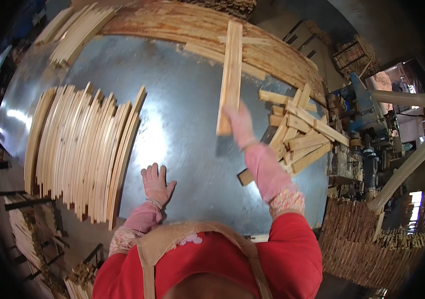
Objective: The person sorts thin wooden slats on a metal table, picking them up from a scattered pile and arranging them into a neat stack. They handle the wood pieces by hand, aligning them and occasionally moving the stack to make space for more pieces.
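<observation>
My right hand (240, 123) grips a wooden plank (231, 74) by its near right edge. The plank points away from me, its far end over the wooden board at the table's back. My left hand (157, 184) rests palm down on the grey metal tabletop (192, 174), fingers spread, holding nothing. Left of it lies a row of long wooden strips (78, 149), set side by side. To the right of my right hand is a jumbled heap of short wood pieces (302, 134). My right thumb is partly hidden behind the plank.
A brown wooden board (162, 22) runs along the table's far edge. More strips are stacked (80, 37) at the far left. Blue machinery (364, 112) with a pale hose (407, 172) stands on the right, above a large wood stack (367, 244).
</observation>
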Demonstrator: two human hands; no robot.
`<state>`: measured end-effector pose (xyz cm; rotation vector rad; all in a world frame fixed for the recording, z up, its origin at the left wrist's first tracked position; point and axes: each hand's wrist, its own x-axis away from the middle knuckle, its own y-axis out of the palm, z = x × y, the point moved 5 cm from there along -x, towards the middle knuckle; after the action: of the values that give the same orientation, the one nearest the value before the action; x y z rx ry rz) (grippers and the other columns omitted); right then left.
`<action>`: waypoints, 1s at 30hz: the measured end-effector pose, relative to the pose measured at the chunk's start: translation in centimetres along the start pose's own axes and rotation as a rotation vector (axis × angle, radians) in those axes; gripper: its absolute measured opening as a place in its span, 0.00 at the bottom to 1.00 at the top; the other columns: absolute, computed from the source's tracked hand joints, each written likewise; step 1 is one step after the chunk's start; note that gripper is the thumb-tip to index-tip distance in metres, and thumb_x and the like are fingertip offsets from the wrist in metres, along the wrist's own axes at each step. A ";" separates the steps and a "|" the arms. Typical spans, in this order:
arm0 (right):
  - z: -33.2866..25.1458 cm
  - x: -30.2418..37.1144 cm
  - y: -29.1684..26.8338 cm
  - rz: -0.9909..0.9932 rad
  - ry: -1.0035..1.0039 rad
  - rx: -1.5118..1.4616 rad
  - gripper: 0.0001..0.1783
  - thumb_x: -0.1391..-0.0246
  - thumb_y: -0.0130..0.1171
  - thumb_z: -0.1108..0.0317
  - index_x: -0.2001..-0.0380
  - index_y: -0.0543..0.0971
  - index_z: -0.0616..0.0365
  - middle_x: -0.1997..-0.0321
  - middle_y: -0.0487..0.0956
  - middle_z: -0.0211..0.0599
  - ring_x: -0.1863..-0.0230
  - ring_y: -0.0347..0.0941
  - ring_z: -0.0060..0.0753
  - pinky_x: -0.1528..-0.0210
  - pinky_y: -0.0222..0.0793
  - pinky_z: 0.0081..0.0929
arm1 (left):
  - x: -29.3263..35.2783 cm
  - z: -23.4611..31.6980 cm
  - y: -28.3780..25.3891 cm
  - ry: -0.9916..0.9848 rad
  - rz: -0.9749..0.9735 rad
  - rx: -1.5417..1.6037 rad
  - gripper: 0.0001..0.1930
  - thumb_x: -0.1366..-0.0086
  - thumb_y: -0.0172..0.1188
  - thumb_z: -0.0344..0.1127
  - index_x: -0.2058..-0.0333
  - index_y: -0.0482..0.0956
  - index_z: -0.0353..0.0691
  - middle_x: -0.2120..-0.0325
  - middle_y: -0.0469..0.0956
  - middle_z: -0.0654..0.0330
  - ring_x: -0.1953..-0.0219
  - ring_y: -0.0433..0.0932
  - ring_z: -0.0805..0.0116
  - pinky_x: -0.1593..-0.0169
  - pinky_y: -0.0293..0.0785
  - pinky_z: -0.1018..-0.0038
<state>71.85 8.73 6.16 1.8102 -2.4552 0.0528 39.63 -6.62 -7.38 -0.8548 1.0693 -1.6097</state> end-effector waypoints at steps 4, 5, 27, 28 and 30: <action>-6.8 -16.6 -4.3 0.137 0.031 0.213 0.36 0.40 0.63 0.43 0.43 0.75 0.66 0.54 0.82 0.50 0.55 0.78 0.41 0.45 0.76 0.34 | -3.6 1.8 3.9 0.025 0.088 -0.032 0.36 0.37 0.67 0.56 0.36 0.75 0.41 0.32 0.69 0.44 0.27 0.60 0.40 0.21 0.43 0.41; -6.5 -18.3 -4.5 0.168 0.103 0.188 0.40 0.41 0.63 0.41 0.39 0.74 0.66 0.49 0.83 0.55 0.51 0.81 0.48 0.42 0.76 0.36 | -4.5 1.8 4.0 0.014 0.093 -0.019 0.36 0.37 0.67 0.56 0.36 0.75 0.40 0.32 0.69 0.44 0.27 0.61 0.41 0.21 0.44 0.41; 12.9 -38.9 -19.2 -0.017 -0.134 1.510 0.57 0.47 0.65 0.28 0.21 0.61 0.45 0.21 0.66 0.50 0.19 0.55 0.56 0.23 0.57 0.57 | -16.2 -1.9 3.5 -0.044 0.128 -0.135 0.39 0.37 0.68 0.46 0.29 0.66 0.42 0.29 0.63 0.44 0.28 0.60 0.34 0.23 0.48 0.36; 11.4 -37.8 -18.5 0.024 -0.210 1.583 0.52 0.45 0.65 0.31 0.23 0.65 0.43 0.26 0.73 0.49 0.25 0.67 0.56 0.29 0.67 0.52 | -16.3 -1.7 3.3 -0.029 0.137 -0.144 0.39 0.36 0.67 0.45 0.29 0.66 0.41 0.30 0.64 0.42 0.29 0.61 0.33 0.23 0.47 0.36; 9.3 -35.5 -16.6 -0.194 -0.053 1.580 0.49 0.45 0.64 0.32 0.27 0.71 0.48 0.31 0.77 0.50 0.30 0.71 0.55 0.32 0.70 0.50 | -16.6 -1.0 2.7 -0.023 0.140 -0.193 0.37 0.35 0.67 0.45 0.31 0.67 0.39 0.31 0.65 0.41 0.29 0.63 0.35 0.24 0.52 0.40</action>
<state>97.66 36.84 -6.82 2.2518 -2.1740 2.4563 44.08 9.22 -10.87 -0.9018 1.2550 -1.3937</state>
